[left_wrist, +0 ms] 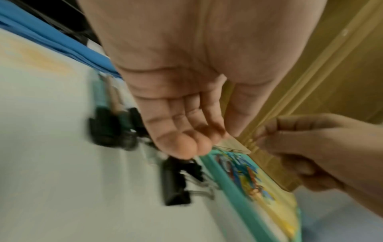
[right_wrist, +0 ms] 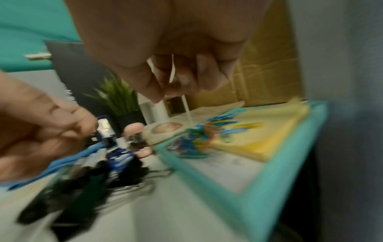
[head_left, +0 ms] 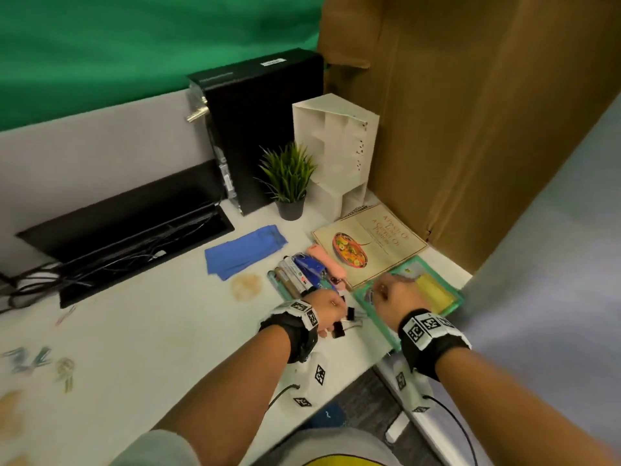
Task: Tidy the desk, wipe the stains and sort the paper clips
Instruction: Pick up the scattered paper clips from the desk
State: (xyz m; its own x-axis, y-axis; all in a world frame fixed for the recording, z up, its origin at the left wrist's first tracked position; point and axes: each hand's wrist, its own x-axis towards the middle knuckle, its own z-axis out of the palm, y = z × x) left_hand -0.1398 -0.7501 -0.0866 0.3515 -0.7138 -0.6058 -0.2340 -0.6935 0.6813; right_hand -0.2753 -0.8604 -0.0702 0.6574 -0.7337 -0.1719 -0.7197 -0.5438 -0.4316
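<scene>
Over the tray [head_left: 379, 326] the right hand [head_left: 396, 292] hangs curled, apparently pinching something unclear; the left hand [head_left: 327, 306], fingers relaxed, hovers over 2 black binder clips [head_left: 342, 326] beside the tray's coloured clips [right_wrist: 207, 135]. Light, stiff and springy, they're probably best pinched by the wire handles.

Motion blur smears the black metal binder clips [right_wrist: 87, 193] in the right wrist view, so their number cannot be told. The right hand [head_left: 396, 294] hides part of the teal plastic tray [head_left: 379, 329]; whether its curled fingers [right_wrist: 186, 77] hold anything stays unclear. The colourful paper clips [head_left: 28, 358] at the head view's left edge are a blur.
</scene>
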